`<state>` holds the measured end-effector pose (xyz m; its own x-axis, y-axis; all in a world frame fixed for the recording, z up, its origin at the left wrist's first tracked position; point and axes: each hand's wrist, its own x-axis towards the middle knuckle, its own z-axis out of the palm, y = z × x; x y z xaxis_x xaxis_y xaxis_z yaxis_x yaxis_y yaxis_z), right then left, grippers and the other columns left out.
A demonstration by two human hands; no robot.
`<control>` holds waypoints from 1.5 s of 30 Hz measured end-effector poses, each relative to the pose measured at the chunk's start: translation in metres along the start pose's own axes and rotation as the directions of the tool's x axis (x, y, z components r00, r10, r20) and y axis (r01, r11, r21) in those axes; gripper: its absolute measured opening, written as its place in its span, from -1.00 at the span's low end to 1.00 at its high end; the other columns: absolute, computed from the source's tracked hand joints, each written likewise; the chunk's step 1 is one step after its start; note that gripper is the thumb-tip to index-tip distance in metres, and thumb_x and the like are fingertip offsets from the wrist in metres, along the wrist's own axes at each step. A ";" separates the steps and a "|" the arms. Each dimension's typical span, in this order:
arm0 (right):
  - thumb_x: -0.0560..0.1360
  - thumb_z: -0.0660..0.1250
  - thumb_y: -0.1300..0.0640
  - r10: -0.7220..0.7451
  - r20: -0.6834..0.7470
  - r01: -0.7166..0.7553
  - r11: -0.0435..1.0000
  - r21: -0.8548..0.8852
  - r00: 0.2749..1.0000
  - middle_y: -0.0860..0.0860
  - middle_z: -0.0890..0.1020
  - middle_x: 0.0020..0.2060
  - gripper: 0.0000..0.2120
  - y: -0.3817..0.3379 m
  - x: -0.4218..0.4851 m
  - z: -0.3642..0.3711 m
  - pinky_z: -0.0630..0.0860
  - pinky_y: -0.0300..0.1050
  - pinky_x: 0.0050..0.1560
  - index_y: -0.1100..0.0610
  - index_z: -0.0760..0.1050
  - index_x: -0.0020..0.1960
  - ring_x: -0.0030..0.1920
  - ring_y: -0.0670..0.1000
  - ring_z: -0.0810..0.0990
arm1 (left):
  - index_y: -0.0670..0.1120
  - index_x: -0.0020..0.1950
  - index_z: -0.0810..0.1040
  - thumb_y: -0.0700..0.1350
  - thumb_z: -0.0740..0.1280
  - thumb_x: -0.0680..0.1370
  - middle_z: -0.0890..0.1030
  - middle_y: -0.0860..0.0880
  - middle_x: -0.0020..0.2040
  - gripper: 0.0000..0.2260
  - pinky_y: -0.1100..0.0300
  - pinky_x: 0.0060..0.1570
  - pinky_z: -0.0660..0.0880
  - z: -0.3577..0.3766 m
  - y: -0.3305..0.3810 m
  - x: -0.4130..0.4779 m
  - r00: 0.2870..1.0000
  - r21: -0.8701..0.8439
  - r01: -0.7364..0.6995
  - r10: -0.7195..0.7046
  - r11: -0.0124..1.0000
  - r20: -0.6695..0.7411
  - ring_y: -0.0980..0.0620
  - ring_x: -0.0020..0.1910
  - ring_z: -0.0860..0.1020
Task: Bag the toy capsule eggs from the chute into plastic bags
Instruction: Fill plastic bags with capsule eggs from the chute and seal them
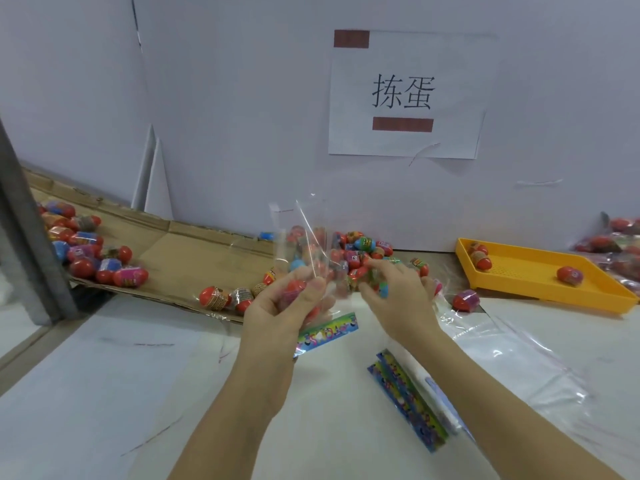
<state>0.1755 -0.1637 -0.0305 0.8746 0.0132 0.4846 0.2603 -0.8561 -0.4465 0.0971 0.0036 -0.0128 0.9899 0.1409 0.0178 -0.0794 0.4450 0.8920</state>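
Capsule eggs fill the curled right hand, at 3 o'clock of the bag the left hand pinches. Filling step, I judge; next, drop them inside.

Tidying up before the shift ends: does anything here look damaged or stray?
The paper sign is torn near its bottom edge, and one egg lies loose on the table beside the yellow tray.

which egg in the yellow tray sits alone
The egg toward the tray's right side; the other two huddle together in its far left corner.
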 end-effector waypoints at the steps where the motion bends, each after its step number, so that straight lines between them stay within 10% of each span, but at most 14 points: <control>1: 0.54 0.30 0.04 0.061 -0.062 -0.045 0.972 0.231 0.996 -0.05 0.54 0.05 -0.67 -0.005 -0.002 -0.008 0.37 0.01 0.23 -0.03 0.46 0.30 0.11 -0.02 0.47 | -0.11 0.13 0.63 -0.01 0.51 0.23 0.72 -0.11 -0.01 -0.51 -0.01 0.05 0.59 0.000 -0.001 0.000 1.000 0.039 -0.015 0.014 0.999 0.007 -0.06 -0.03 0.70; 7: 0.41 0.44 0.19 0.014 -0.192 0.160 0.495 0.854 0.981 -0.08 0.62 -0.19 -0.64 -0.036 -0.019 -0.077 0.55 -0.30 -0.20 -0.10 0.42 0.10 -0.19 -0.12 0.63 | 0.00 0.19 0.59 0.03 0.52 0.19 0.72 0.05 -0.11 -0.44 0.22 -0.08 0.61 0.004 -0.005 -0.004 0.991 0.235 -0.122 0.106 0.964 0.078 0.06 -0.07 0.69; 17: 0.42 0.36 0.10 -0.298 -0.267 0.353 0.916 0.189 0.917 -0.21 0.59 -0.07 -0.69 -0.037 -0.033 -0.106 0.17 -0.46 0.15 -0.13 0.55 0.14 0.03 -0.08 0.52 | 0.11 -0.01 0.65 -0.02 0.52 0.21 0.71 0.15 -0.06 -0.65 0.43 -0.15 0.53 0.004 -0.008 -0.007 0.942 0.340 -0.240 0.135 0.909 0.306 0.21 -0.07 0.67; 27: 0.39 0.41 0.19 -0.410 -0.214 0.412 0.911 -0.037 0.887 -0.18 0.63 -0.16 -0.81 -0.033 -0.036 -0.116 -0.03 -0.66 0.03 -0.04 0.64 -0.04 -0.06 -0.05 0.43 | 0.14 -0.03 0.67 -0.11 0.51 0.25 0.72 0.06 -0.06 -0.68 0.38 -0.17 0.55 0.007 -0.003 -0.015 0.909 0.357 -0.239 0.079 0.903 0.410 0.09 -0.10 0.68; 36: 0.48 0.13 -0.01 -0.359 0.067 0.344 0.924 0.167 0.931 -0.29 0.55 -0.11 -0.71 -0.032 -0.038 -0.116 -0.01 -0.23 0.14 -0.35 0.56 -0.13 0.14 -0.32 0.35 | 0.02 0.13 0.63 -0.04 0.50 0.26 0.71 -0.01 0.03 -0.57 0.26 -0.11 0.60 0.009 0.000 -0.017 0.911 0.292 -0.135 0.003 0.947 0.413 -0.03 0.01 0.69; 39: 0.48 0.13 -0.10 -0.381 -0.088 0.390 0.872 0.296 0.920 -0.30 0.58 0.00 -0.73 -0.034 -0.038 -0.111 0.11 -0.39 0.19 -0.26 0.56 0.06 0.19 -0.26 0.38 | 0.06 0.02 0.71 -0.05 0.48 0.25 0.72 -0.10 -0.04 -0.66 0.20 -0.13 0.62 0.011 0.000 -0.017 0.922 0.204 -0.082 -0.003 0.975 0.387 -0.08 -0.05 0.70; 42: 0.29 0.27 -0.26 -0.109 -0.210 0.220 0.750 0.624 0.971 -0.22 0.46 0.21 -0.48 -0.037 -0.037 -0.100 0.37 -0.18 0.19 -0.31 0.35 0.25 0.22 -0.20 0.43 | 0.09 0.03 0.70 -0.02 0.48 0.24 0.72 -0.12 -0.05 -0.65 0.13 -0.09 0.63 0.011 0.002 -0.017 0.924 0.136 -0.056 -0.001 0.989 0.383 -0.12 -0.02 0.70; 45: 0.10 0.42 -0.29 -0.011 0.226 -0.175 0.596 0.784 0.974 -0.14 0.56 0.19 -0.18 -0.042 -0.034 -0.090 0.49 -0.15 0.04 -0.19 0.33 0.33 0.12 -0.16 0.58 | 0.08 0.06 0.68 0.00 0.49 0.25 0.72 -0.11 -0.02 -0.63 0.15 -0.08 0.63 0.011 0.004 -0.019 0.915 0.122 -0.048 -0.005 0.991 0.404 -0.13 0.00 0.69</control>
<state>0.0980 -0.1752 0.0395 0.9416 0.1391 0.3067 0.3223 -0.1078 -0.9405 0.0792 -0.0067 -0.0044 0.9536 -0.2303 0.1940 -0.1119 0.3269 0.9384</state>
